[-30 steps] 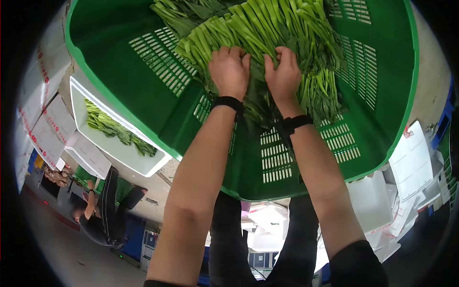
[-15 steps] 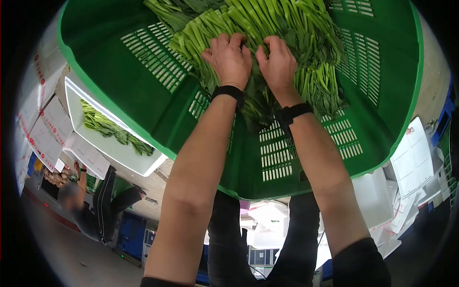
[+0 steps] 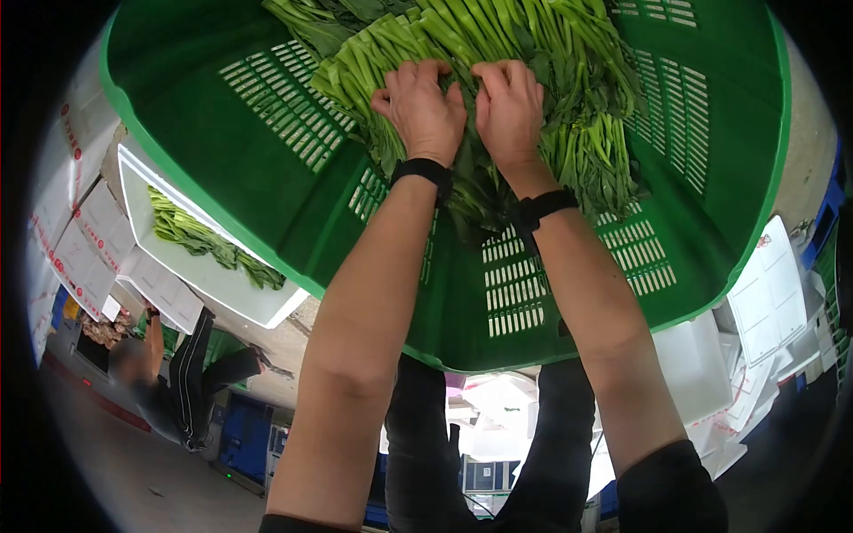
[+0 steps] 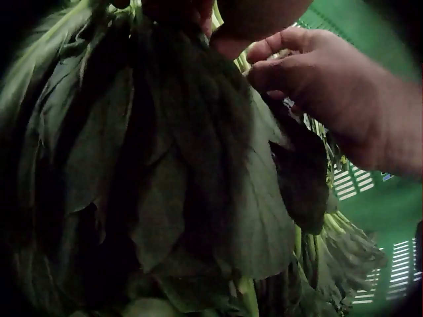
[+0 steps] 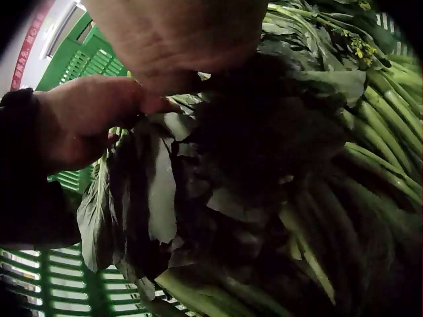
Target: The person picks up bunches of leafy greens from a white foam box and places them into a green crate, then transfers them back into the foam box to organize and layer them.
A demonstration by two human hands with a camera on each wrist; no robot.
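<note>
Two hands grip leafy green stalks (image 3: 453, 35) inside a slotted green basket (image 3: 275, 195): the left hand (image 3: 420, 114) and, just beside it, the right hand (image 3: 511, 111), each with fingers curled round the stalks. Broad dark leaves (image 4: 185, 172) hang below both hands. Another bunch (image 3: 591, 164) lies to the right, within the basket. Outside, at left, a white box (image 3: 259, 306) holds similar greens (image 3: 209, 238); farther off is a second person (image 3: 188, 382).
</note>
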